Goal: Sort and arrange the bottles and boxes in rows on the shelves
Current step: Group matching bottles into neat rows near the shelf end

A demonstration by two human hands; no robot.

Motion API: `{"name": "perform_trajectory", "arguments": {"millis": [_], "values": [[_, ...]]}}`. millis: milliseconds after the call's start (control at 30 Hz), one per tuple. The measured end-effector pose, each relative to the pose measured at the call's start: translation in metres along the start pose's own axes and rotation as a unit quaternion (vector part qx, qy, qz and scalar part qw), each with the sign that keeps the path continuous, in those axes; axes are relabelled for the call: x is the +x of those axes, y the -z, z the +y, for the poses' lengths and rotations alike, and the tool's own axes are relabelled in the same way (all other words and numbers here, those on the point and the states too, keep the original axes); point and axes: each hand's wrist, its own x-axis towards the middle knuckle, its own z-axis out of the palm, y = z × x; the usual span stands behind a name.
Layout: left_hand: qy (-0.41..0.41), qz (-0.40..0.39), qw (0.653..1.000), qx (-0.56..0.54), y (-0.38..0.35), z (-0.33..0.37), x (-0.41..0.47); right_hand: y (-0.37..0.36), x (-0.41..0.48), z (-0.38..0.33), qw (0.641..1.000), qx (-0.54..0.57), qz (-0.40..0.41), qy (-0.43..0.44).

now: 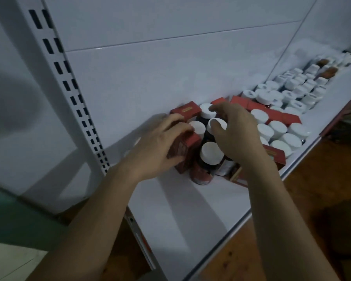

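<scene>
Head view: both bare forearms reach up from the near edge over a white metal shelf (180,209), and the hands meet at a tight cluster of goods against the glossy white back panel (170,67). The left hand (160,142) lies palm-down with the wrist slightly bent, its fingers wrapped over the top of a red carton (187,153) that stands upright at the cluster's left end; the carton is matte card with sharp edges, and its darker printed face is turned toward the camera. The right hand (237,134) arches like a claw over the bottles just right of it. Its thumb lies against the side of a round white cap (221,123), and its index finger stretches to a farther cap (206,111). Whether it actually grasps a bottle cannot be told. Nearest the camera stands a dark bottle (210,154), cylindrical, with a smooth white screw cap and a reddish label low on its body. A second red carton (184,111) stands at the far left, touching the back panel. To the right more white-capped bottles (278,130) stand packed in rows, with red cartons among them. At the left a white slotted upright (69,88) rises from the shelf. Right of the shelf edge is a brown wooden floor (312,199).
</scene>
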Motion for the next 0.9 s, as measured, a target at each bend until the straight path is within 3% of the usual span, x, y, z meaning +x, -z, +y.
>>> {"name": "perform_trajectory", "arguments": {"millis": [133,333,400,500,633,767,900], "values": [[0.086,0.113,0.987,-0.081,-0.008,0.01,-0.012,-0.02,0.041,-0.008,0.996,-0.034,-0.085,-0.003],[0.104,0.125,0.985,-0.064,-0.009,0.013,-0.031,-0.039,0.057,-0.026,0.983,-0.12,-0.135,-0.012],[0.115,0.145,0.982,-0.049,-0.002,0.017,-0.035,-0.035,0.058,-0.026,0.987,-0.088,-0.132,0.001],[0.166,0.264,0.949,-0.049,0.015,0.034,-0.038,-0.007,0.052,-0.025,0.992,0.115,-0.043,0.032],[0.168,0.407,0.896,-0.066,0.031,0.076,-0.031,0.057,0.049,-0.002,0.944,0.31,0.108,0.033],[0.136,0.485,0.861,-0.067,0.012,0.14,0.001,0.109,0.034,0.073,0.911,0.372,0.179,0.02],[0.107,0.49,0.861,-0.081,-0.036,0.195,0.052,0.154,0.01,0.177,0.89,0.377,0.252,-0.049]]}}
